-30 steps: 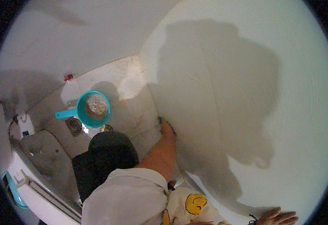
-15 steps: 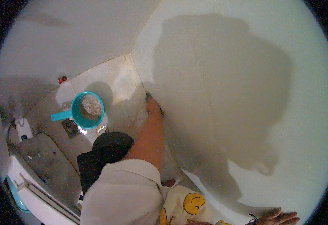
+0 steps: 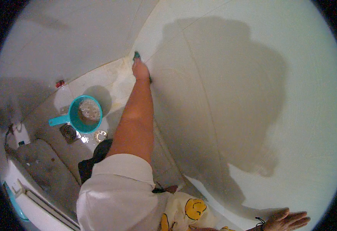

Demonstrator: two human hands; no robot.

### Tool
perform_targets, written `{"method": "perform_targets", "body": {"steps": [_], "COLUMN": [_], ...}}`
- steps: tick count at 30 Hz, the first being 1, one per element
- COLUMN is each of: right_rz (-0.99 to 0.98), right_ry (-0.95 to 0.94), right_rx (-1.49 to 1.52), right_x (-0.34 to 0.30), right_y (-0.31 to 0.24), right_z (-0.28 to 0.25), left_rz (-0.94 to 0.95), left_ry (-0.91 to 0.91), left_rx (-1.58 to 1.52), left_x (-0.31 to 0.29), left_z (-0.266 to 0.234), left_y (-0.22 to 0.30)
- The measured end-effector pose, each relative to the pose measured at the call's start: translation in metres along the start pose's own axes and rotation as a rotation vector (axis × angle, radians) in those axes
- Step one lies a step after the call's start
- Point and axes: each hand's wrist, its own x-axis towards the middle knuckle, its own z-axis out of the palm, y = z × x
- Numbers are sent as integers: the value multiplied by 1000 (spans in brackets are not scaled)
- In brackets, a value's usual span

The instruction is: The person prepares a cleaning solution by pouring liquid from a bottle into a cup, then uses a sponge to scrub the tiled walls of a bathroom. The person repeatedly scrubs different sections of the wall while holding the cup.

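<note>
My left hand (image 3: 140, 70) reaches far forward to the corner where two pale walls meet the tiled floor. Its fingers are closed on a small green scrubber (image 3: 137, 55), mostly hidden by the hand. A dark bit shows beside the wrist. At lower right, my right hand (image 3: 285, 220) lies against the right wall with fingers spread, a thin dark cord round its wrist. A teal dipper (image 3: 73, 115) with a long handle stands on the floor left of my left arm, with foamy, brownish water inside.
By the dipper are a square floor drain (image 3: 69, 133) and a pale round ring-shaped piece (image 3: 100, 135). A small red object (image 3: 60, 83) sits along the left wall's base. A white panel-like fixture (image 3: 41, 204) stands at lower left, beside a grey slab (image 3: 51, 163).
My left hand has moved forward along the wall's base into the corner with the green scrubber, the arm now stretched out. My right hand stays on the wall, nearly unmoved.
</note>
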Motion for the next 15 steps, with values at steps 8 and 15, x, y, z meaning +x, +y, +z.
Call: {"method": "perform_targets", "body": {"steps": [8,15], "right_rz": [-33,-33], "right_ry": [-8,102], "right_rx": [-36,-105], "right_x": [5,-29], "right_y": [3,5], "right_z": [8,2], "left_rz": [-208,43], "left_ry": [13,-115], "left_rx": [-190,-630], "left_x": [-42,-138], "left_z": [-5,-27], "left_y": [-78,106]}}
